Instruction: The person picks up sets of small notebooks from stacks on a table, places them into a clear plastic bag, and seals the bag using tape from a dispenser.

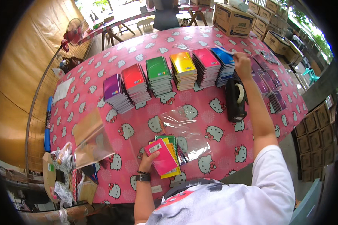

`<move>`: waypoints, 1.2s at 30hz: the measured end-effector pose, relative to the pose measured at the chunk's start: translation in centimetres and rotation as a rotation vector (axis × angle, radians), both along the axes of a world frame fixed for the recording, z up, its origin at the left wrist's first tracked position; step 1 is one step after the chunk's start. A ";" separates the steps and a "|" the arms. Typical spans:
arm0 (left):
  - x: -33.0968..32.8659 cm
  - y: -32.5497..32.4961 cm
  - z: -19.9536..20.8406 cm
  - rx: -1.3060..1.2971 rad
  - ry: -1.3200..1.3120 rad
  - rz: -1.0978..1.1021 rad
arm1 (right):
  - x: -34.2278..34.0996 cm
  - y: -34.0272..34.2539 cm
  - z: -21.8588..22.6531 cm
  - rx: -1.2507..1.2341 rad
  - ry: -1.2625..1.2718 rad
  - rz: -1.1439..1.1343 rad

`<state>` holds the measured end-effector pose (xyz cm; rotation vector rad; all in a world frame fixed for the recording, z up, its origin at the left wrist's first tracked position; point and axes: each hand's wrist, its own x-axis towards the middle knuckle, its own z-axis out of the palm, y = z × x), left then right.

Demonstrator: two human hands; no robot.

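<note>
Pink cloth printed with white cat heads covers the table, and 6 stacks of spiral notebooks curve across it. From left to right, they are the purple stack, the red stack, the green stack, the yellow stack, the pink stack and the blue stack. Near the table's front edge, the left hand is closed on a fanned set of notebooks, its thumb across the pink cover on top, with yellow and green covers showing from beneath. Beyond this set, clear plastic lies on the cloth, with glare across it. The right arm stretches forward, and the right hand is just beside the blue stack, its fingers bent in next to a pale, blurred strip; whether they grip it, I cannot tell. Below that hand, and left of the forearm, stands a black tape dispenser with a pale roll. Purple packs lie right of the forearm, and a cardboard box sits at the far edge.
</note>
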<state>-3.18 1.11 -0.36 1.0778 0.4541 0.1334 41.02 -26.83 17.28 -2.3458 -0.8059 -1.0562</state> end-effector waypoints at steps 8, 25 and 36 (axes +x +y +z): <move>0.5 0.1 -0.4 -0.186 0.084 0.062 | -22.7 9.4 -2.7 -0.370 0.520 0.946; 1.8 -4.2 7.2 0.382 -0.380 -0.014 | -29.9 7.7 -8.3 0.437 1.296 1.050; 1.1 -4.8 3.3 0.822 -0.359 0.147 | -31.2 9.4 -13.1 0.368 1.323 1.085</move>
